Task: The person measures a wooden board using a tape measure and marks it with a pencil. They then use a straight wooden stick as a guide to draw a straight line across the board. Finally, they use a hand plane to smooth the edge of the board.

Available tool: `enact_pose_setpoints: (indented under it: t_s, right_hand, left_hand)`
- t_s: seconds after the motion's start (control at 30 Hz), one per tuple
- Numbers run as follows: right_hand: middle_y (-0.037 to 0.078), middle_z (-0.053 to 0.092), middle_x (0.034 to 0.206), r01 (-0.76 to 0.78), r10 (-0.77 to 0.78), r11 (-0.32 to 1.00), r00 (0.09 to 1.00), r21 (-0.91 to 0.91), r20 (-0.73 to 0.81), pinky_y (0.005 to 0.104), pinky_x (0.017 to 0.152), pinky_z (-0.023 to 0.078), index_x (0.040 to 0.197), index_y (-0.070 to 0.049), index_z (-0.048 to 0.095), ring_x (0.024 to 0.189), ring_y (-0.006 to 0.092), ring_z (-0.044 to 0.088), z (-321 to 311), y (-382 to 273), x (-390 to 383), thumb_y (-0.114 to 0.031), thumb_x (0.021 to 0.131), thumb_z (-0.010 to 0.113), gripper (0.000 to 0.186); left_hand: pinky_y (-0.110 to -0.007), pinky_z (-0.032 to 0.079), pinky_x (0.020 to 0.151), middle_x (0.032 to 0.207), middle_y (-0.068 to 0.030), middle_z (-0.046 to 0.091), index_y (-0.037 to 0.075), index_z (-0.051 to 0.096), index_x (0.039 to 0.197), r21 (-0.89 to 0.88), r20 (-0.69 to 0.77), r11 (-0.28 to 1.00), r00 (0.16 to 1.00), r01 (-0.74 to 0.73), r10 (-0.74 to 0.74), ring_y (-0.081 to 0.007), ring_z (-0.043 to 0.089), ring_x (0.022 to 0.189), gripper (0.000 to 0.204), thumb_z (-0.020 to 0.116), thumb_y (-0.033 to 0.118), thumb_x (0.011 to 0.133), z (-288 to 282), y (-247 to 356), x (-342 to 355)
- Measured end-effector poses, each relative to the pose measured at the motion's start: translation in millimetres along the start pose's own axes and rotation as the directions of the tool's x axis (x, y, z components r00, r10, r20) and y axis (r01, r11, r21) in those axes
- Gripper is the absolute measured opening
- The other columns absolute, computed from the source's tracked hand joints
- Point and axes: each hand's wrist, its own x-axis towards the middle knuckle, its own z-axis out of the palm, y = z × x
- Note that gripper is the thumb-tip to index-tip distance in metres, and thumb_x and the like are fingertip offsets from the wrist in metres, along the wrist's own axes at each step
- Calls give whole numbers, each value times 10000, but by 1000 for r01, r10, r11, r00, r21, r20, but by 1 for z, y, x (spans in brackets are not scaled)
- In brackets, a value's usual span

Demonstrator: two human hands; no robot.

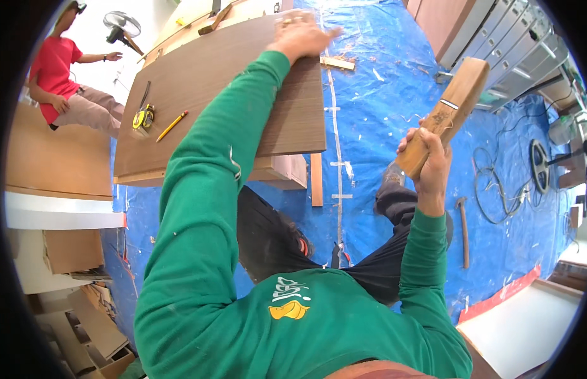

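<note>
My left hand point(303, 36) rests at the far right corner of a brown wooden panel point(287, 107), fingers spread. In my right hand point(426, 155), raised beside the panel, is a wooden hand plane point(461, 88), gripped at its lower end and tilted upward. A yellow tape measure point(143, 118) and a yellow pencil point(172, 126) lie on the panel, left of my forearm. Just past the panel's right edge is a short light wood strip point(337, 63) with shavings about it.
A co-worker in red point(62, 63) is at upper left by a fan point(121, 26). Blue sheeting point(363, 114) covers the floor, with a hammer point(464, 234), cables point(495, 208) and a wood plank point(317, 180). Metal panels point(483, 31) stand upper right; cardboard point(91, 322) lies lower left.
</note>
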Motion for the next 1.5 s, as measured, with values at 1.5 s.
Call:
enact_pose_setpoints:
  t_s: [1.5]
  right_hand:
    - [127,612,960,-292,370,867,920,-404,130,326,582,501,1251,10,574,654,169,606,116,36,-38,-571,1098,498,606]
  left_hand:
    - [-596,179,1329,1727,-260,342,-43,408,1625,-52,55,998,998,42,-39,-450,292,1611,649,335,379,1138,-8,-80,-4]
